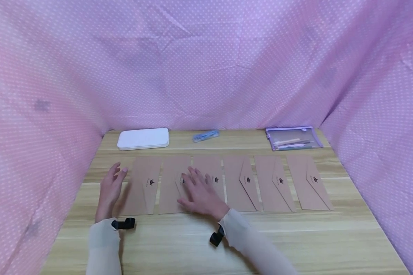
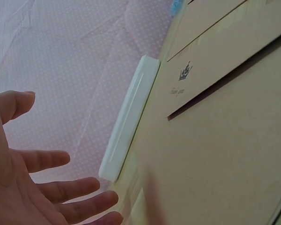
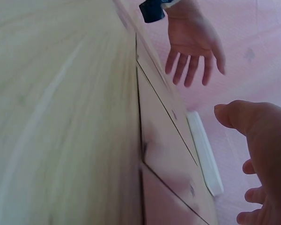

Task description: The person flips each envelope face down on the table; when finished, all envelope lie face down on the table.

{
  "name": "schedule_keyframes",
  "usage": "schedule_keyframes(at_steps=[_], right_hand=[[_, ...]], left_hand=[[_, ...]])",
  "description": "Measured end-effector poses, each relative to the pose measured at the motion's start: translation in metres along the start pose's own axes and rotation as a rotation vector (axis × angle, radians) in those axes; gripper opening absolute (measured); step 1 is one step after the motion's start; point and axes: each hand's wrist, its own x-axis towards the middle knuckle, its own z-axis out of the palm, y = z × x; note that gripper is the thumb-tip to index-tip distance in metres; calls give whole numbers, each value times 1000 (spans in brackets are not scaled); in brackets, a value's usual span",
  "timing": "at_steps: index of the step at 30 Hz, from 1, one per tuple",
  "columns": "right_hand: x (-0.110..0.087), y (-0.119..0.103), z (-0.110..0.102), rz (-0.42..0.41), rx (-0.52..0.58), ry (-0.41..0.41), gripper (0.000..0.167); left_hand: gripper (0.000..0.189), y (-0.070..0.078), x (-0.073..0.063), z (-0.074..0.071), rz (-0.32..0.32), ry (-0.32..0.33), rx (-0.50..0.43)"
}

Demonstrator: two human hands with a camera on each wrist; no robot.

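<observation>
Several brown kraft envelopes [image 1: 239, 179] lie side by side in a row across the table, each with a pointed flap and a small dark crown print. My left hand [image 1: 111, 187] is held beside the leftmost envelope [image 1: 137, 187], fingers loosely spread and nothing in them. Over the second envelope [image 1: 170, 198] and third envelope [image 1: 206, 162] from the left, my right hand [image 1: 203, 194] hovers with its fingers apart, holding nothing. In the right wrist view a gap shows between that hand [image 3: 267, 154] and the envelopes [image 3: 164, 136].
Along the back edge stand a white flat tin case [image 1: 143, 138], a small clear pack with blue contents [image 1: 205, 136], and a purple-trimmed mesh pouch [image 1: 293, 138] holding pens. Pink dotted cloth [image 1: 210, 76] hangs behind and at both sides of the wooden table [image 1: 179, 244].
</observation>
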Motion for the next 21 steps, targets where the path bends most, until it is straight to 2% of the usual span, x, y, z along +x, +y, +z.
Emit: schedule_keyframes(at_steps=[7, 10, 21], right_hand=[[12, -19, 14, -28, -63, -30, 81], [18, -27, 19, -36, -78, -53, 81], [29, -49, 40, -61, -58, -79, 80]], left_hand=[[70, -4, -1, 1, -18, -31, -14], [69, -5, -2, 1, -21, -21, -23], [67, -10, 0, -2, -17, -35, -95]])
